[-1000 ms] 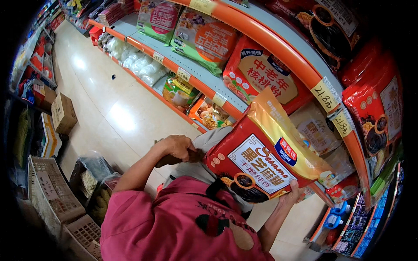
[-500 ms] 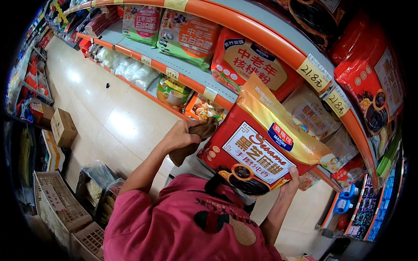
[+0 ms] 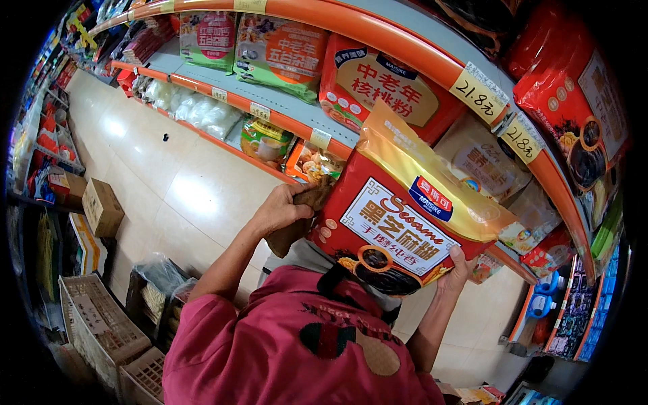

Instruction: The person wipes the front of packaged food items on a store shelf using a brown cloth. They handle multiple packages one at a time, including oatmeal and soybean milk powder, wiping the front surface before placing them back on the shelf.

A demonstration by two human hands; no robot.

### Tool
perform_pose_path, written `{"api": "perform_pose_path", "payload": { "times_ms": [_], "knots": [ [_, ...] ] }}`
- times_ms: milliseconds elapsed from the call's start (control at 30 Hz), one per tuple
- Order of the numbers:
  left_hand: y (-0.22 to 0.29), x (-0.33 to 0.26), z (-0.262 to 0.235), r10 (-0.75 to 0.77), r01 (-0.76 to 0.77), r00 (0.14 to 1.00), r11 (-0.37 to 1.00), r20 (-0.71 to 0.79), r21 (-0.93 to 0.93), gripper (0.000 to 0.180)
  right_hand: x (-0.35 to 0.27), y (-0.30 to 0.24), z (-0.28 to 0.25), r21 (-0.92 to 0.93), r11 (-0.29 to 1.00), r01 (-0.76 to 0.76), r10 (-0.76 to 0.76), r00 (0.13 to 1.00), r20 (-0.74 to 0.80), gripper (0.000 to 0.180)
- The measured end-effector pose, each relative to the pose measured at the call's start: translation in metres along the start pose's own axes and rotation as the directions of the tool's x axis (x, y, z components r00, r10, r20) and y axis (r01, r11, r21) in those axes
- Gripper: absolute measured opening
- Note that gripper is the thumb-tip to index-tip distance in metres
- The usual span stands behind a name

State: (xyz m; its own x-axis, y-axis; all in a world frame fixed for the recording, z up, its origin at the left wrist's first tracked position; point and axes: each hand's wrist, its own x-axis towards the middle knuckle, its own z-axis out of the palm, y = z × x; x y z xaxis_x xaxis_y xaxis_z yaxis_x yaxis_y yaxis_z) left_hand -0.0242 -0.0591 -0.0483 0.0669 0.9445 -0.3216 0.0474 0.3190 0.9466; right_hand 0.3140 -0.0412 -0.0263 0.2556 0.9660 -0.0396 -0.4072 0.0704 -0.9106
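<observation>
A large red and gold bag of sesame paste powder is held up in front of my chest, tilted, its printed face toward me. My right hand grips its lower right corner, thumb on the front and the other fingers behind. My left hand is closed around a brown cloth, at the bag's left edge. The cloth's upper end touches or nearly touches the bag's side; which of the two I cannot tell.
Ahead runs a shelf unit with an orange-edged upper shelf, price tags and bagged foods, including a red bag of walnut powder. More red bags stand at the right. Plastic crates and a cardboard box sit on the left.
My left hand and the cloth have shifted slightly toward the bag's left edge. The bag stays in my right hand, almost unmoved. The view has turned a little.
</observation>
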Motion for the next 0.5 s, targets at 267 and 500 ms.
{"api": "perform_pose_path", "payload": {
  "times_ms": [267,500],
  "knots": [
    [0.01,-0.002,0.007,-0.035,0.034,0.999,0.991,-0.01,-0.127,0.05,-0.006,-0.002,0.001,-0.064,0.997,0.049,-0.046,0.998,0.046,0.069],
    [0.011,0.0,0.009,-0.017,0.017,1.0,0.998,0.001,-0.053,0.053,-0.007,-0.003,0.0,-0.073,0.996,0.042,-0.04,0.999,0.031,0.069]
  ]
}}
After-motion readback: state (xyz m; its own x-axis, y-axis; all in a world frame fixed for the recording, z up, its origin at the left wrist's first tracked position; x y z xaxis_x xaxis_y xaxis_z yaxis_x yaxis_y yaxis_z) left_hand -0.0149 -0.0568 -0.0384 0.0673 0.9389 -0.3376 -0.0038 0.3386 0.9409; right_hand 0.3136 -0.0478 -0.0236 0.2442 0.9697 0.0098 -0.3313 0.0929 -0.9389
